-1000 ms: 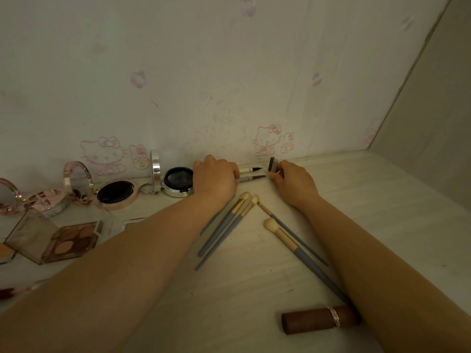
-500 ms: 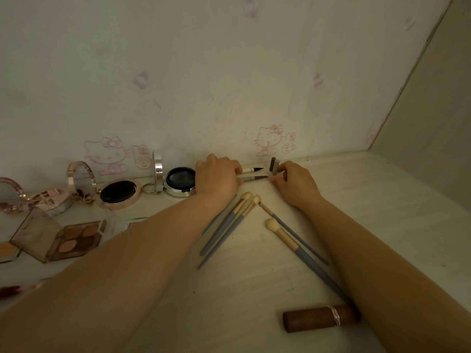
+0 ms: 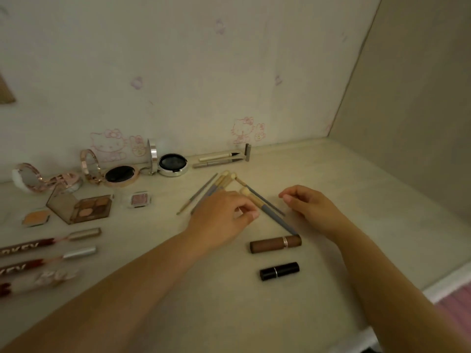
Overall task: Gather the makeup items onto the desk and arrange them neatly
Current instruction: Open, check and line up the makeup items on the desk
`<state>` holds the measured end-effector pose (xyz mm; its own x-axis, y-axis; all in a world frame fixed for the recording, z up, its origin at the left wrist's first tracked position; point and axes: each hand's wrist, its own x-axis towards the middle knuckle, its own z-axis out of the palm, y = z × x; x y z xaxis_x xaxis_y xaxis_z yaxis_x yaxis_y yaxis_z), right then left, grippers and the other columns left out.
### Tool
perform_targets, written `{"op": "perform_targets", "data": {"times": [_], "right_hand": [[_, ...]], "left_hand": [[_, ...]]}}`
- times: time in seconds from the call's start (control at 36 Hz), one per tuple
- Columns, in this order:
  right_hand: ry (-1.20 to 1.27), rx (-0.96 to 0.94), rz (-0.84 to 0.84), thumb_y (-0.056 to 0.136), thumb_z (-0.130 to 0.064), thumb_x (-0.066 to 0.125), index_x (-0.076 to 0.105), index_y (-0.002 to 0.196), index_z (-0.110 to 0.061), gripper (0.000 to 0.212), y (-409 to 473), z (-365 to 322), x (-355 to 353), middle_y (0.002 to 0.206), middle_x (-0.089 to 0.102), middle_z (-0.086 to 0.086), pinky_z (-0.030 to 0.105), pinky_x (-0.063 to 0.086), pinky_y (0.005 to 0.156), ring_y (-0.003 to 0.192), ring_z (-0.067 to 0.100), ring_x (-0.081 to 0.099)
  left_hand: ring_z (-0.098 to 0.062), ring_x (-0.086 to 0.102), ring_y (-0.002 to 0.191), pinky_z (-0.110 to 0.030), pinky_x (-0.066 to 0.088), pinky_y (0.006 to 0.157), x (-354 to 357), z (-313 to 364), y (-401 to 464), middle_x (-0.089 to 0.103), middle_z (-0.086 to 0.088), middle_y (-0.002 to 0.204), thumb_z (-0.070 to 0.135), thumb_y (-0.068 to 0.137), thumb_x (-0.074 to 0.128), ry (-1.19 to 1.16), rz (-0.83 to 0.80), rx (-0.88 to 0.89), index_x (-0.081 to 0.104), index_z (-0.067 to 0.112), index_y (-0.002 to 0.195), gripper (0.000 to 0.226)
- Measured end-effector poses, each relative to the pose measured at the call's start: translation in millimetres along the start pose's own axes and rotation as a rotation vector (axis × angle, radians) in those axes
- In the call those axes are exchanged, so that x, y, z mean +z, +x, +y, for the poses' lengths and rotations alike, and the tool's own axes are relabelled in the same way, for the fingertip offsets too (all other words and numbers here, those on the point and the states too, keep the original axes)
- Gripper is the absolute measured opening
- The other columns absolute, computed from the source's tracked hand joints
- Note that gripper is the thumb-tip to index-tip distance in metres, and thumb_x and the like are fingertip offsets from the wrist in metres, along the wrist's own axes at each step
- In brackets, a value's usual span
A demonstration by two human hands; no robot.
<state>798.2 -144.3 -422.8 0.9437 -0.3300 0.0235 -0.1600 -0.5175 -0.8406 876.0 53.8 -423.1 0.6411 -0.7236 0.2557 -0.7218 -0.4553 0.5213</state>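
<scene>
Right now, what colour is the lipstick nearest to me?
Black lipstick with a thin silver band, seen best in the head view.

A single head-worn view looks forward and steeply down from close above the desk [image 3: 356, 200], facing the far wall [image 3: 204, 72]. Both forearms enter from the near edge. The wide lens bends the desk's edges; no second view shares the scene.
</scene>
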Motion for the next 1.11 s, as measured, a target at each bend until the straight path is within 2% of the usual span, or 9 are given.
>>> {"op": "perform_targets", "data": {"times": [0.08, 0.25, 0.47, 0.58, 0.72, 0.89, 0.97, 1.06, 1.11], "right_hand": [[0.016, -0.04, -0.019, 0.09, -0.021, 0.059, 0.065, 0.084, -0.03, 0.013, -29, 1, 1, 0.084, 0.064, -0.009, 0.005, 0.04, 0.065, 0.075, 0.002, 0.054], [-0.138, -0.069, -0.039, 0.082, -0.024, 0.07, 0.064, 0.083, -0.037, 0.014, -61, 1, 5, 0.093, 0.057, -0.005, 0.009, 0.038, 0.068, 0.078, 0.005, 0.051], [-0.356, -0.086, -0.02, 0.076, -0.027, 0.075, 0.07, 0.092, -0.026, 0.016, -69, -10, 11, 0.091, 0.048, -0.006, 0.012, 0.034, 0.067, 0.08, 0.004, 0.045], [-0.342, -0.164, 0.064, 0.079, -0.023, 0.073, 0.07, 0.096, -0.025, 0.018, -72, -26, 19, 0.094, 0.051, -0.004, 0.01, 0.032, 0.07, 0.086, 0.008, 0.046], [-0.162, -0.218, 0.162, 0.083, -0.024, 0.068, 0.064, 0.091, -0.031, 0.011, -76, -55, 49, 0.091, 0.051, -0.008, 0.011, 0.036, 0.069, 0.085, 0.008, 0.051], [0.074, -0.193, 0.096, 0.094, -0.03, 0.052, 0.063, 0.089, -0.027, 0.012, -87, -96, 109, 0.092, 0.061, -0.009, 0.006, 0.036, 0.065, 0.083, -0.002, 0.052], [0.159, -0.156, -0.04, 0.097, -0.032, 0.044, 0.065, 0.091, -0.026, 0.023, -92, -107, 137, 0.091, 0.064, -0.01, 0.01, 0.038, 0.068, 0.085, -0.001, 0.056], [0.097, -0.182, -0.056, 0.097, -0.033, 0.044, 0.065, 0.086, -0.028, 0.025, -91, -111, 160, 0.082, 0.061, -0.011, 0.014, 0.04, 0.068, 0.079, 0.003, 0.056], [0.133, -0.156, -0.019, 0.097, -0.035, 0.044, 0.066, 0.096, -0.024, 0.024, -87, -116, 172, 0.077, 0.058, -0.011, 0.017, 0.039, 0.065, 0.073, 0.001, 0.052]], "left_hand": [[-0.004, 0.05, 0.098, -0.03, 0.044, 0.087, 10, 13, -19, 0.061, 0.015, 0.106, 0.048, 0.088, 0.054, 0.051, -0.061, -0.025, 0.064, 0.034, 0.107, 0.026], [-0.009, 0.05, 0.099, -0.028, 0.043, 0.082, 25, 28, -34, 0.059, 0.011, 0.107, 0.049, 0.086, 0.056, 0.088, -0.056, -0.061, 0.063, 0.033, 0.111, 0.031], [-0.01, 0.054, 0.09, -0.026, 0.044, 0.076, 26, 33, -48, 0.061, 0.007, 0.101, 0.04, 0.089, 0.056, 0.012, 0.027, -0.104, 0.063, 0.028, 0.105, 0.022], [-0.008, 0.056, 0.088, -0.019, 0.044, 0.074, 12, 33, -58, 0.062, 0.009, 0.095, 0.035, 0.087, 0.062, -0.17, 0.165, -0.135, 0.062, 0.025, 0.099, 0.016], [0.006, 0.06, 0.08, -0.003, 0.043, 0.07, -16, 33, -72, 0.065, 0.016, 0.087, 0.023, 0.081, 0.07, -0.662, 0.379, -0.278, 0.061, 0.025, 0.09, 0.013], [0.004, 0.062, 0.086, -0.018, 0.048, 0.077, -31, 19, -101, 0.069, 0.015, 0.093, 0.03, 0.089, 0.061, -0.932, 0.354, -0.393, 0.067, 0.029, 0.104, 0.017], [0.008, 0.064, 0.076, -0.007, 0.046, 0.064, -45, 2, -122, 0.069, 0.01, 0.087, 0.03, 0.089, 0.059, -0.914, 0.391, -0.413, 0.066, 0.025, 0.107, 0.019], [0.008, 0.063, 0.077, -0.011, 0.047, 0.07, -59, -18, -146, 0.068, 0.015, 0.086, 0.033, 0.089, 0.057, -0.662, 0.381, -0.402, 0.061, 0.031, 0.103, 0.014], [0.009, 0.062, 0.077, -0.016, 0.048, 0.075, -66, -32, -160, 0.067, 0.016, 0.087, 0.033, 0.09, 0.058, -0.469, 0.369, -0.419, 0.056, 0.035, 0.101, 0.011]]}}
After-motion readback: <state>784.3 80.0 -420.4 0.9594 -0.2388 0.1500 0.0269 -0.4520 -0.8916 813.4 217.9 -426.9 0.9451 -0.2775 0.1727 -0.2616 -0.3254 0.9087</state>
